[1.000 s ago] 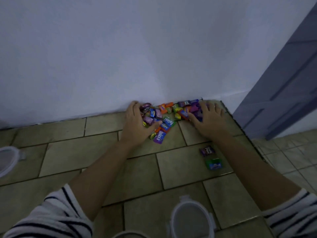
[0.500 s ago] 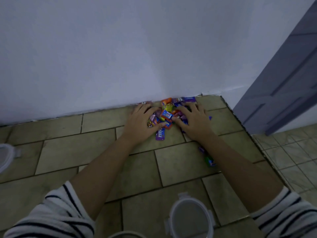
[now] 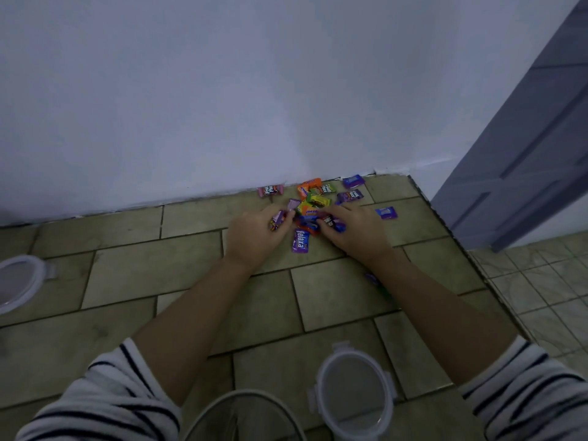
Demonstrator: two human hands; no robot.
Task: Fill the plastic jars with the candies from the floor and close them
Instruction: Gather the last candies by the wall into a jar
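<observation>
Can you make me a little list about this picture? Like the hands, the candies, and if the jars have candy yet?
left hand: fingers curled round a few candies from the pile
right hand: grips candies on the pile's other side
candies: heaped on the floor tiles by the white wall, a few strays around
Relaxa candy: purple, flat between the hands
container with clips: near the right arm, no candy seen inside
left-edge container: partly cut off
bottom-edge container: partly cut off

Pale wall (image 3: 191,106), tiled floor (image 3: 127,281), grey door (image 3: 525,170).
</observation>
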